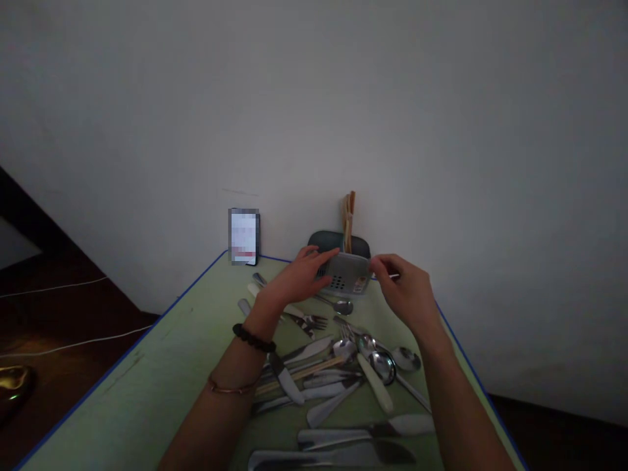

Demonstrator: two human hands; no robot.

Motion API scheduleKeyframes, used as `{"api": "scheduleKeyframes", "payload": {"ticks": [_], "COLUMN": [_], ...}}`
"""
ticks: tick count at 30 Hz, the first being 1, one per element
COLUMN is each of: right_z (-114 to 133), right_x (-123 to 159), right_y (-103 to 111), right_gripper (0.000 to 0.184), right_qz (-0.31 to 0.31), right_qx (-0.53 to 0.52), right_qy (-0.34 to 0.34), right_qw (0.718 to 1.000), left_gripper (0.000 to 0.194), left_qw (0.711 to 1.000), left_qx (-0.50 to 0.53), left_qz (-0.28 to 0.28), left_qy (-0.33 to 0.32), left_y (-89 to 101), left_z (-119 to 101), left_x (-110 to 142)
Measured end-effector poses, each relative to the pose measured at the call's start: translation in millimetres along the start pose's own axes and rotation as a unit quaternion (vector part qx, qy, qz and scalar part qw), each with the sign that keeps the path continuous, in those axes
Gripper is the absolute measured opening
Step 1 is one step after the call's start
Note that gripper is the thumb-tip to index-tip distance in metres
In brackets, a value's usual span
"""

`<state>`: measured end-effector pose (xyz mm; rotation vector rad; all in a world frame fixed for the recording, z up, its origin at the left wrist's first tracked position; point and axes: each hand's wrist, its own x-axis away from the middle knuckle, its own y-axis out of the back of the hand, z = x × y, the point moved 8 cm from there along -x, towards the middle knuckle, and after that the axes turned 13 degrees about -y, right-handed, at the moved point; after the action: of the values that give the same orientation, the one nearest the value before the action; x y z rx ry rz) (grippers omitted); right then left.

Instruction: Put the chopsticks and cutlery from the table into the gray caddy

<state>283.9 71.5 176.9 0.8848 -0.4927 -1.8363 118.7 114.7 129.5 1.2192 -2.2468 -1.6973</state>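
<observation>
A grey cutlery holder (350, 267) with small drain holes and a label stands against the wall at the table's far edge. Wooden chopsticks (348, 222) stick up out of it. My left hand (307, 271) is at its left side, with the index finger along the front rim and the thumb against the perforated face. At the right corner of the rim, my right hand (405, 284) is closed in a pinch, its curled fingers partly hidden. A spoon (342, 306) lies just in front of the holder, and a fork (314, 321) is below my left wrist.
Loose knives (333, 456), several spoons (381, 366) and more cutlery cover the near middle of the green table (132, 392). A phone (244, 235) leans upright on the wall at the back left corner. White cables (78, 341) run across the floor on the left.
</observation>
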Motion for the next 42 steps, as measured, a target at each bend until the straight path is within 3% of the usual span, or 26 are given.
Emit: {"api": "scheduleKeyframes", "payload": {"ticks": [2,4,7,9,13,16,17,21,26,31,34,42], "right_z": [-9,-17,-27,-31,-31,-37,-40,-50,-49,-49,-52,-56], "right_x": [19,35,56,61,61,61,61,60,70,76,74,67], "right_y": [-9,-26,-46,-51,-56,-59,-60,-62,-77,-90,-92,-95], "right_gripper": [0.029,0.025,0.030,0.036,0.044,0.050,0.051,0.054,0.062,0.069,0.065,0.037], "right_qz": [0.067,0.173,0.324,0.365,0.369,0.382,0.384,0.389,0.426,0.414,0.400,0.408], "right_qx": [0.008,0.048,0.133,0.166,0.185,0.199,0.207,0.247,0.269,0.291,0.290,0.271], "right_qy": [-0.008,-0.010,-0.008,-0.014,-0.013,-0.024,-0.031,-0.055,-0.059,-0.051,-0.056,-0.047], "right_qw": [0.998,0.984,0.936,0.916,0.911,0.902,0.899,0.886,0.862,0.861,0.867,0.870], "left_gripper": [0.064,0.064,0.064,0.066,0.061,0.051,0.047,0.029,0.015,0.016,0.015,0.015], "left_qw": [1.000,1.000,0.999,0.997,0.991,0.989,0.991,0.981,0.962,0.924,0.909,0.909], "left_qx": [-0.014,-0.030,-0.047,-0.066,-0.089,-0.067,-0.062,-0.064,-0.044,-0.080,-0.091,-0.105], "left_qz": [-0.001,0.003,0.009,-0.009,-0.081,-0.049,-0.023,0.166,0.266,0.373,0.406,0.403], "left_qy": [-0.002,-0.008,-0.023,-0.024,-0.060,-0.125,-0.119,-0.080,-0.038,0.002,0.022,0.022], "left_y": [-0.9,-3.5,-8.1,-6.9,1.7,-8.0,-13.2,-39.2,-38.2,-54.3,-66.3,-73.1], "left_z": [1,3,3,-4,-44,-72,-72,-49,-40,-50,-48,-37], "left_x": [1,1,-1,-3,1,20,29,65,65,71,81,87]}}
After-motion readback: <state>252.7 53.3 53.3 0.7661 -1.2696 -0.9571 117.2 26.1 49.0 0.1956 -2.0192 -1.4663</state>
